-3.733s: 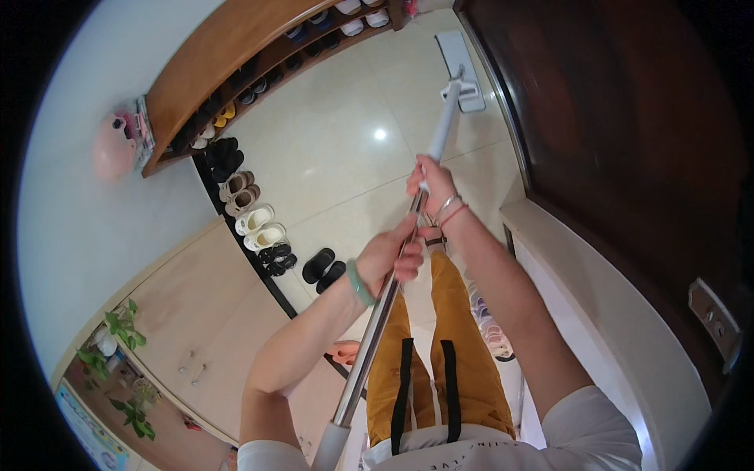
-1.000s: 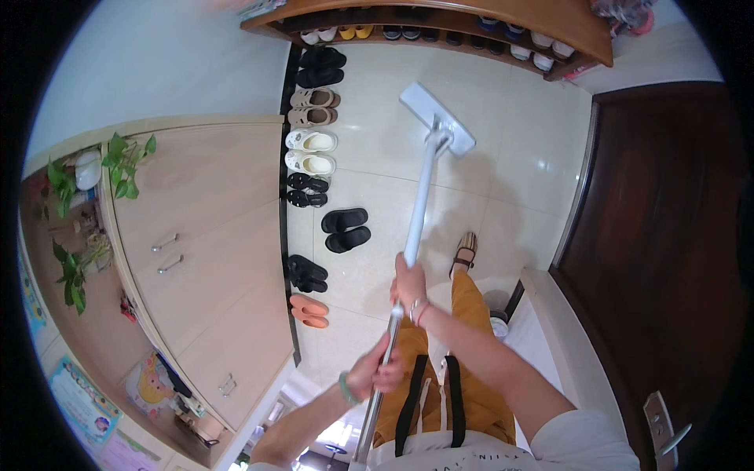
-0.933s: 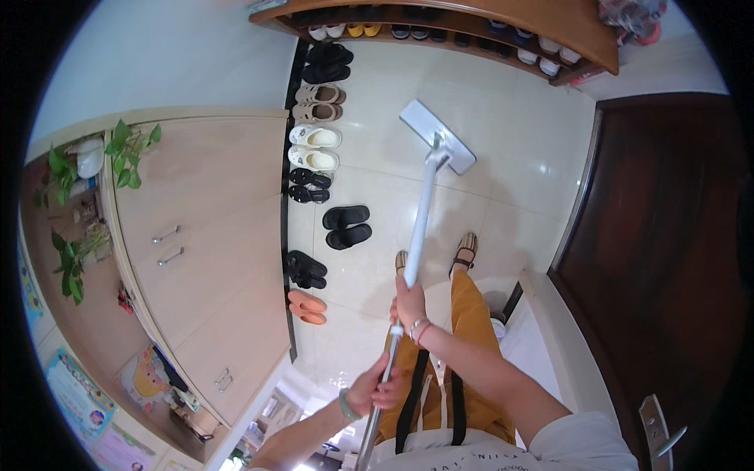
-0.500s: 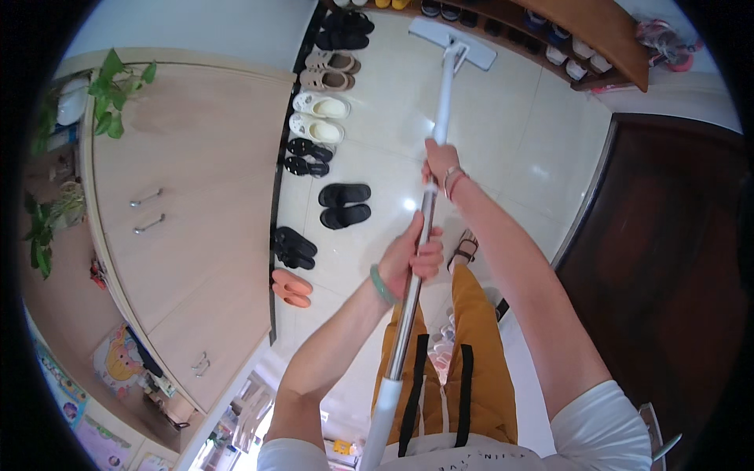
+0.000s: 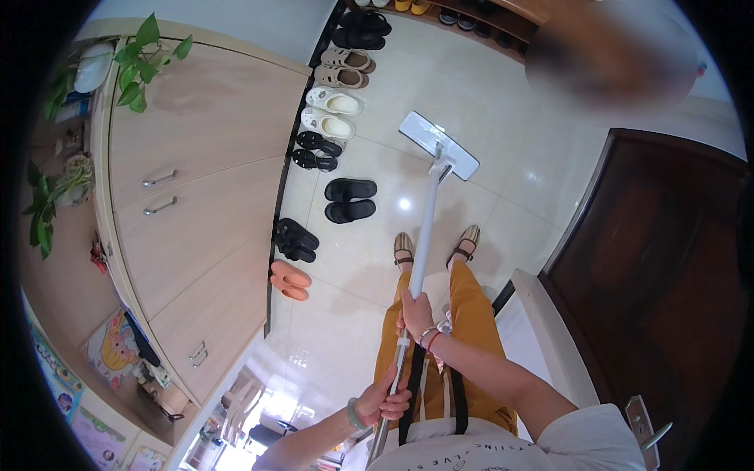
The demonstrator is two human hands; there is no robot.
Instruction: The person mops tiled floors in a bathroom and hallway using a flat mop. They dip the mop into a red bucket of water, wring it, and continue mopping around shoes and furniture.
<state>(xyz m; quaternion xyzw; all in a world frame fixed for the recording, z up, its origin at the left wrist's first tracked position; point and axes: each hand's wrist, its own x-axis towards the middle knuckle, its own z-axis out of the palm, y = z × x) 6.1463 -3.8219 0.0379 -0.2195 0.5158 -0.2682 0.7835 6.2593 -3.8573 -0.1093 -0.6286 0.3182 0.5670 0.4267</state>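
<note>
Well, both hands (image 5: 383, 402) (image 5: 416, 315) gripping mop (image 5: 425, 235), white shirt (image 5: 471, 449) (lettered)

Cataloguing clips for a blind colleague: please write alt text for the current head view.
A person's right hand and left hand grip a flat mop, the right nearer its white rectangular head, which shows against glossy floor tiles. White clogs and orange slippers sit beside a pale wooden cabinet, left; a dark brown door is at right.

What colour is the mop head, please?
The mop head is white, as the head view shows best.
</note>
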